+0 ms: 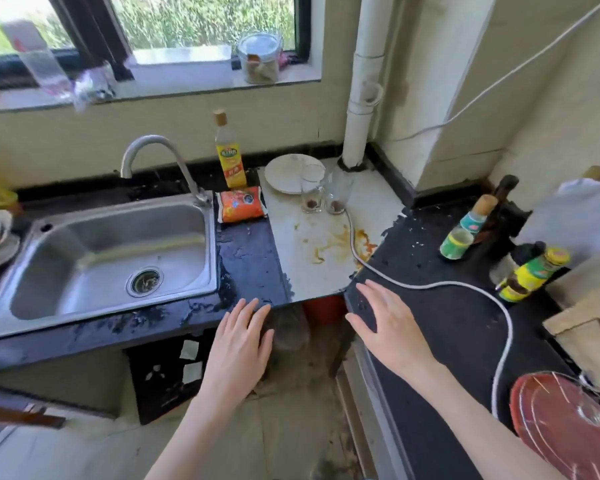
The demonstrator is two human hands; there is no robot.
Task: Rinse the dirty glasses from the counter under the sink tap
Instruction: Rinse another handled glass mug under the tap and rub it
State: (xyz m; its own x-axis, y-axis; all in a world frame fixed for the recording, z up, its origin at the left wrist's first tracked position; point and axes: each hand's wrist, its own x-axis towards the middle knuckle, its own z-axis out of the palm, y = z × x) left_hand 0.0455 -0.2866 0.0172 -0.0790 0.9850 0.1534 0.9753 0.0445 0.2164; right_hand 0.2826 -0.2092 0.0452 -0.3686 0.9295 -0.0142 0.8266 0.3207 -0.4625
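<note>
Head view: 2 glasses, a mug (311,192) and a tumbler (338,195), stand touching on the pale counter (326,271) right of the sink (111,258), brown dregs at their bottoms; they look rigid, light, breakable, probably slick when wet; best gripped around the wall or by the mug's handle; left hand (238,344) and right hand (388,327) hover flat, fingers spread, holding nothing, well short of them; tap (160,157) dry.

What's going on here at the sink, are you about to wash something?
Nothing is being handled yet. A person stands at the counter corner with the left hand and the right hand open, hovering near the counter's front edge, holding nothing. Two dirty glasses with brown dregs stand on the pale counter section next to a white plate. The sink looks empty, and no water shows at the tap.
</note>
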